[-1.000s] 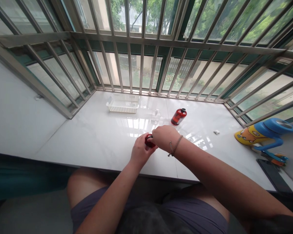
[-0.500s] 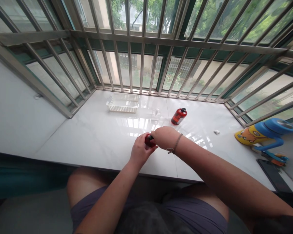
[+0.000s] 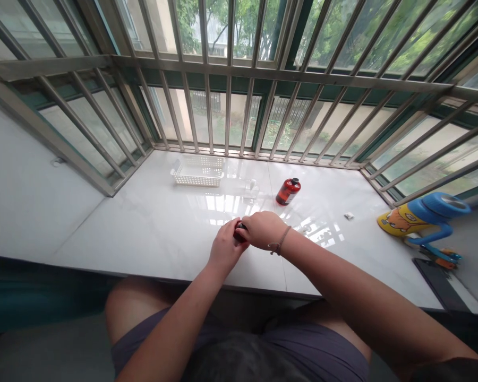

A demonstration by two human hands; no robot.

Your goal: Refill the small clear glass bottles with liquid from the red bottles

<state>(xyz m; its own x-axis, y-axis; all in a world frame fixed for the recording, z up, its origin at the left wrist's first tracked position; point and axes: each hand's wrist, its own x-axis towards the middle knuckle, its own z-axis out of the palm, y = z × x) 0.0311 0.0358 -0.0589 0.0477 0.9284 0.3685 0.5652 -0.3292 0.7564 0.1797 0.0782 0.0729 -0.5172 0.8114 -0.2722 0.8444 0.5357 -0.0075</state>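
View has drifted right; hands [image 3: 263, 229] stay over marble windowsill [image 3: 115, 233].

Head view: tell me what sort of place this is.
Most likely a room in a home, at a deep window bay: steel security bars cover the windows, a glossy white stone sill runs beneath them, and trees stand outside.

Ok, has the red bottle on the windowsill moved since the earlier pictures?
No: the red bottle with the black cap sits in the same spot relative to the white plastic basket. Only the head camera's view has shifted slightly.
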